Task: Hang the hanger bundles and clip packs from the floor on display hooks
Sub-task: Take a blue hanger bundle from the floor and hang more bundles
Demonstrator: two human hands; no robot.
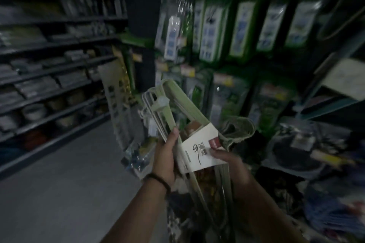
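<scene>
Hanger bundle (178, 97) is in hand and not yet hung: left hand (165, 157) fingers curl round its side, right hand (227, 161) pinches its paper sleeve (197, 149), facing the display wall (214, 31).

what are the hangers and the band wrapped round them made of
Hangers: probably plastic, pale green with a dull, smooth finish; the arms look flat, even and moulded, though blur leaves this open.
Band: white card or stiff paper, matte; it folds in crisp flat panels and carries dark writing and a small red label.
</scene>
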